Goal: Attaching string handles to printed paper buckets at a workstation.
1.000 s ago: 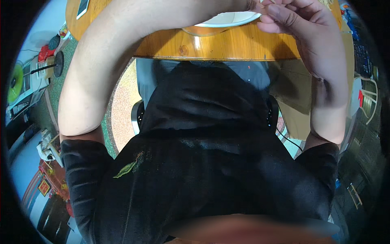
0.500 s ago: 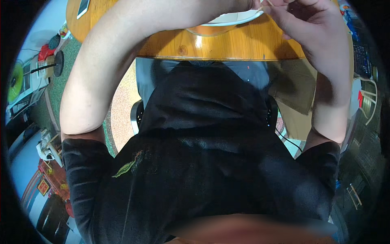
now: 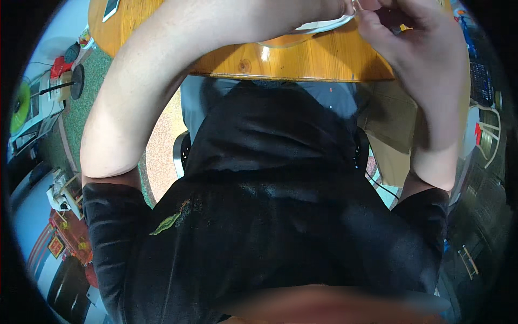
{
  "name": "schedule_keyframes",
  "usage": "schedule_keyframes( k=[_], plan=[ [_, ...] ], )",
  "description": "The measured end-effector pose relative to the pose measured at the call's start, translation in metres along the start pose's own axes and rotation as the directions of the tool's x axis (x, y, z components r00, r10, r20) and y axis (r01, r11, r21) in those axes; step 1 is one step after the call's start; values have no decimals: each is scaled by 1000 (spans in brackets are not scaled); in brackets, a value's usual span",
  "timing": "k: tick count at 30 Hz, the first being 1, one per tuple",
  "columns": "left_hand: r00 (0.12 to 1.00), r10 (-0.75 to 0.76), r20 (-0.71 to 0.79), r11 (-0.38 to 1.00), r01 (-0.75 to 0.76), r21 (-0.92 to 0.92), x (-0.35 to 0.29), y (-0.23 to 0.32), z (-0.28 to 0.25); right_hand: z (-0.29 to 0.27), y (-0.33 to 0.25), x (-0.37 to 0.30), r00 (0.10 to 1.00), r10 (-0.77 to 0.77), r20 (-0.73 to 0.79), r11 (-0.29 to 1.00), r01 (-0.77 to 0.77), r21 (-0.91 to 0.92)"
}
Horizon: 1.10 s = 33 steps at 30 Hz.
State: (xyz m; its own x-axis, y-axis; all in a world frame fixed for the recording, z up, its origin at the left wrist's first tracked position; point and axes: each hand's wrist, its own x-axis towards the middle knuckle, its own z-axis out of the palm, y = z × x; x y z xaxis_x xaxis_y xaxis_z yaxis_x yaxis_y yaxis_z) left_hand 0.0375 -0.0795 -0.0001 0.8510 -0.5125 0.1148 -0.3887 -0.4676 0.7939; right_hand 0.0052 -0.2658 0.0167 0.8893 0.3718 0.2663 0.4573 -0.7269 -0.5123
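Observation:
At the top edge, over a wooden table, my two hands meet close together. The visible tip of my left hand (image 3: 347,7) is closed beside a thin pale strand (image 3: 355,6) that I cannot name; the rest of its fingers are hidden or cut off. My right hand (image 3: 413,40) reaches in from the right, thumb and finger pinched at the same strand. An orange speck shows in the gap behind its thumb. Below the fingertips lies the rim of a white dish (image 3: 326,25), largely covered by my left forearm (image 3: 216,24).
The round wooden table (image 3: 302,62) ends just before my lap. A phone (image 3: 110,8) lies at its left edge. Cardboard (image 3: 391,129) stands below the table on the right. A fan (image 3: 21,105) is at far left, a keyboard (image 3: 480,81) at far right.
My left forearm has shifted slightly toward the right and covers more of the dish. My right hand has turned a little, and the gap between its thumb and fingers shows more.

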Motion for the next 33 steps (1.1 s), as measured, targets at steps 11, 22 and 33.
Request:
schedule_keyframes(
  k=[11,22,33],
  plan=[
    [999,2,35,988,4,-156,-9,-13,3,63,76,-26,708,-574,-411,819,505,-274],
    [987,158,-23,960,-160,-229,-11,-18,3,85,85,-21,568,-626,-535,777,517,-359],
    [983,181,-17,935,-177,-307,-7,-17,4,90,85,-22,556,-603,-571,787,533,-312]
  ],
)
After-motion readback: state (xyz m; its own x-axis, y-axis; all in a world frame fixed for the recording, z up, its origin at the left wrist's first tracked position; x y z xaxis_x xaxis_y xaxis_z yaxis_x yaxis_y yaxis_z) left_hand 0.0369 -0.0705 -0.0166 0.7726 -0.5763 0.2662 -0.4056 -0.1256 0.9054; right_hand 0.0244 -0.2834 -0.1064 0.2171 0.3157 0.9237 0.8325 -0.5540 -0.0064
